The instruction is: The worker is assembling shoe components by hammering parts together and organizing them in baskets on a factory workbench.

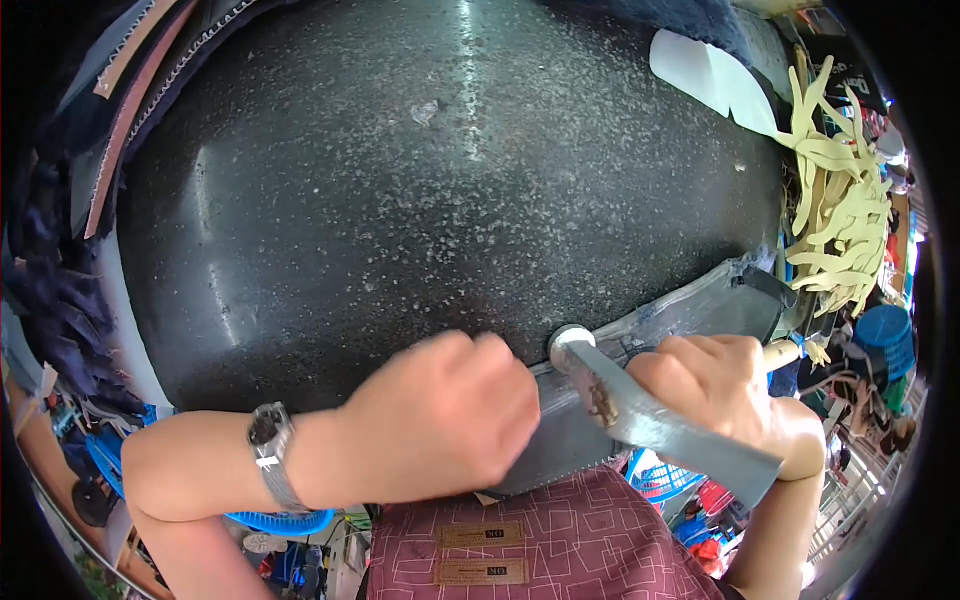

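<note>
Right hand (705,385) wraps tight around the handle (782,354) of a metal-headed hammer (665,428) at four o'clock. Left hand (460,405) makes a fist at six o'clock; I can't tell if it holds anything. That hammer looks heavy and hard, so the handle seems best to hold.

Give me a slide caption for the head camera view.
Right hand holding a hammer, left hand curled beside it, at the near edge of a speckled black worktop.

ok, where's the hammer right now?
Head view, right of centre in the lower half: the hammer is gripped in the right hand, its round face just right of the left hand.
</note>
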`<state>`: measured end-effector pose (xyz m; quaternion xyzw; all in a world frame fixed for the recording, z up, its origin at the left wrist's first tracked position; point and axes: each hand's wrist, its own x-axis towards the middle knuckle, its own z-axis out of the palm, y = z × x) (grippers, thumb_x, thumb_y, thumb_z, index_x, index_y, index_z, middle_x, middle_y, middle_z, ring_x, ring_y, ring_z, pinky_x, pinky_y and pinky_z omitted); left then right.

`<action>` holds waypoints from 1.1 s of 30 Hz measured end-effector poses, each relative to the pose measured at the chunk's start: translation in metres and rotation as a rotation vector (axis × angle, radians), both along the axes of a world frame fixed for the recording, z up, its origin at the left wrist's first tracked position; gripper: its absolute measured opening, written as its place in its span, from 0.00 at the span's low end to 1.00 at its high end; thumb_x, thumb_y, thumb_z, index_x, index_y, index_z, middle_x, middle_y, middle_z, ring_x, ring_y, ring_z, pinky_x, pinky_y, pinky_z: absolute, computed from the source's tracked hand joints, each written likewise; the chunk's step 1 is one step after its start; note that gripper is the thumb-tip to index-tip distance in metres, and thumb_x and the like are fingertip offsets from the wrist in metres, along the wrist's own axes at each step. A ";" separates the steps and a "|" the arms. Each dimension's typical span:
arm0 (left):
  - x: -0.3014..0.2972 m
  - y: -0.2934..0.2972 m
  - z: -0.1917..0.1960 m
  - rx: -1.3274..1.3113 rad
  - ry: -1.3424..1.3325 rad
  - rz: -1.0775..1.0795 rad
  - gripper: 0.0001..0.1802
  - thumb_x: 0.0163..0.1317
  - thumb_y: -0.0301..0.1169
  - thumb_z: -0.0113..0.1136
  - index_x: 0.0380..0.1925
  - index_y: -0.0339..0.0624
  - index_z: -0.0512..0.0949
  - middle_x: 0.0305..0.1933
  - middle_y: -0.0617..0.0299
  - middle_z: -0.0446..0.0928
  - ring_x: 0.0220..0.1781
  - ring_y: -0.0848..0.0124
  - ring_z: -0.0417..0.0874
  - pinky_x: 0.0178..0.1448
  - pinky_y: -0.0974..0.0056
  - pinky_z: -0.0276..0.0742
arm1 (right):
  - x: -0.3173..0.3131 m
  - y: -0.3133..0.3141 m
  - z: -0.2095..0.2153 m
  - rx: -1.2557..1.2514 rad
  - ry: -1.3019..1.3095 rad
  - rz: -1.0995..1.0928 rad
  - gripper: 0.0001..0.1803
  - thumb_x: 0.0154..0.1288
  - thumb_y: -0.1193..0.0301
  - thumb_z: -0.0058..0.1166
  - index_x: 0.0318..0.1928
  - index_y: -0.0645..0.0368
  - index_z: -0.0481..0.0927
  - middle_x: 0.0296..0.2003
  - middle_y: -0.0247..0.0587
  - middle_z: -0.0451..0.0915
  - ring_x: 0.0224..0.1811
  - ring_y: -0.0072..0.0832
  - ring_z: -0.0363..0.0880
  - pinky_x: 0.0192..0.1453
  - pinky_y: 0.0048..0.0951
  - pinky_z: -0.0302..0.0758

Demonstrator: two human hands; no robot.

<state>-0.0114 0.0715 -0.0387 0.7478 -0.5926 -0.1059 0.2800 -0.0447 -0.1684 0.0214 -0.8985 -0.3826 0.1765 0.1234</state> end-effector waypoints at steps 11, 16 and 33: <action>-0.017 0.017 0.000 0.009 -0.372 -0.037 0.18 0.42 0.34 0.63 0.35 0.37 0.80 0.30 0.61 0.73 0.35 0.64 0.76 0.33 0.65 0.73 | -0.001 0.016 -0.001 0.074 0.037 0.002 0.16 0.46 0.68 0.55 0.36 0.62 0.73 0.20 0.32 0.65 0.17 0.25 0.72 0.17 0.26 0.69; -0.031 0.025 -0.010 -0.079 0.050 0.446 0.15 0.42 0.32 0.68 0.33 0.40 0.81 0.30 0.65 0.74 0.34 0.66 0.74 0.34 0.63 0.71 | -0.006 0.017 -0.005 0.088 0.137 -0.038 0.16 0.48 0.67 0.54 0.37 0.62 0.73 0.22 0.33 0.66 0.17 0.24 0.72 0.17 0.26 0.68; -0.088 0.009 -0.023 0.010 -0.701 0.518 0.12 0.54 0.29 0.54 0.32 0.35 0.84 0.28 0.66 0.76 0.34 0.72 0.75 0.45 0.67 0.71 | -0.004 0.026 0.001 0.126 0.030 -0.063 0.14 0.49 0.68 0.57 0.37 0.60 0.74 0.22 0.31 0.68 0.18 0.23 0.73 0.17 0.25 0.68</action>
